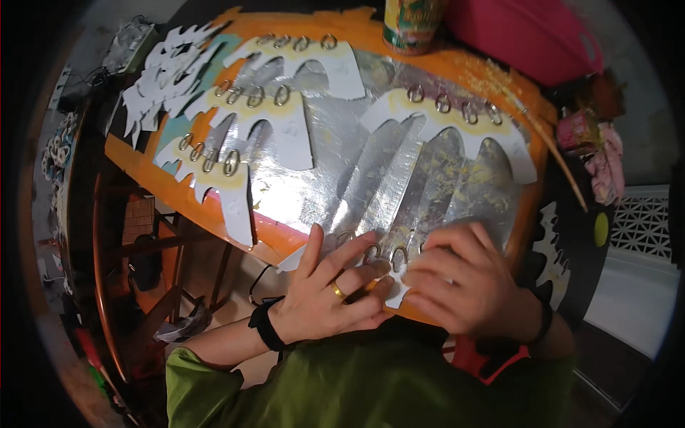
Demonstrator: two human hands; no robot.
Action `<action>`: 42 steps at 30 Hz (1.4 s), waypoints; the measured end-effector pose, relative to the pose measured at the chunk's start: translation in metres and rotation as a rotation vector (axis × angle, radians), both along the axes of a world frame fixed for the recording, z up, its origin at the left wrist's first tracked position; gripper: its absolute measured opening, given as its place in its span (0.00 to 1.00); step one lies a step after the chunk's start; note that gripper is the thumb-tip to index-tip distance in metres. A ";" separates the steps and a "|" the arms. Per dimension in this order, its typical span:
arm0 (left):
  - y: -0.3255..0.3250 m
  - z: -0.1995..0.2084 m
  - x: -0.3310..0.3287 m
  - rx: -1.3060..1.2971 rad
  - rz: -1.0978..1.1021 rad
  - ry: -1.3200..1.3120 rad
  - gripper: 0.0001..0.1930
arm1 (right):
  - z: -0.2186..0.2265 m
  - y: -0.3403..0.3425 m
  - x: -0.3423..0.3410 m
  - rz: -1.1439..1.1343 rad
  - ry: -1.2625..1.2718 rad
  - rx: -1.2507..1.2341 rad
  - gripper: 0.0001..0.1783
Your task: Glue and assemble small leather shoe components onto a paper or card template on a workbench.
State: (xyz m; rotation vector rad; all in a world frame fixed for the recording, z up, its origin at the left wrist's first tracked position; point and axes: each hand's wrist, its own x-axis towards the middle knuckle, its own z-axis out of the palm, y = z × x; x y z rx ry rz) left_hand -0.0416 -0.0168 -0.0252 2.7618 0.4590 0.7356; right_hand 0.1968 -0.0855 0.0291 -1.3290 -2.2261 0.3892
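At the near edge of the table lies a white toothed cutout (397, 292), mostly covered by my hands. Metal rings (399, 257) stand along its upper edge. My left hand (332, 289), with a gold ring on one finger, rests over its left part, fingers spread and tips near the rings. Bent inward over the right part, the fingers of my right hand (464, 282) are pressed together; what they hold is hidden. Similar cutouts with rings and yellowish glue-like smears lie beyond: one at the right (517, 153) and several at the left, including one nearest me (235, 207).
A shiny silver sheet (292, 192) covers much of the orange tabletop (135, 153). Loose white cutouts (160, 82) are piled at far left. A printed tub (412, 28) and pink basin (524, 39) stand at the back. A thin stick (546, 135) lies along the right edge.
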 end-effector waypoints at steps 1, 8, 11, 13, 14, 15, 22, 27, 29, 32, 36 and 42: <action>-0.001 0.000 -0.001 -0.024 -0.001 0.011 0.12 | -0.002 0.001 0.001 0.008 -0.020 0.022 0.10; -0.009 0.001 -0.013 -0.042 0.002 -0.030 0.35 | -0.005 0.002 -0.001 -0.140 -0.029 -0.012 0.22; -0.011 -0.007 -0.016 0.008 0.030 -0.058 0.37 | -0.008 0.001 -0.002 -0.133 -0.020 -0.022 0.23; -0.010 -0.013 -0.018 0.053 0.036 -0.060 0.37 | -0.008 0.000 -0.004 -0.143 0.020 -0.023 0.23; -0.009 -0.017 -0.019 0.089 0.030 -0.055 0.37 | -0.008 0.000 -0.005 -0.138 0.062 -0.028 0.21; -0.007 -0.015 -0.018 0.124 0.022 -0.049 0.37 | -0.008 -0.001 -0.005 -0.133 0.105 -0.034 0.20; 0.002 0.008 -0.006 -0.212 0.185 -0.458 0.34 | -0.003 -0.007 -0.006 -0.249 0.650 -0.276 0.14; -0.011 0.005 0.021 -0.681 0.313 -0.848 0.45 | -0.004 -0.008 0.003 -0.321 0.894 -0.193 0.17; -0.021 0.018 0.032 -1.275 0.179 -0.982 0.51 | -0.001 -0.008 0.005 -0.325 0.919 -0.174 0.18; -0.028 0.026 0.044 -1.515 0.079 -0.968 0.53 | 0.000 -0.010 0.000 -0.283 0.946 -0.185 0.18; -0.017 0.052 0.069 -1.421 0.209 -0.855 0.49 | 0.000 -0.018 0.001 -0.260 0.912 -0.188 0.18; -0.013 0.043 0.064 -1.479 0.168 -0.938 0.37 | -0.004 -0.017 0.003 -0.236 0.935 -0.264 0.18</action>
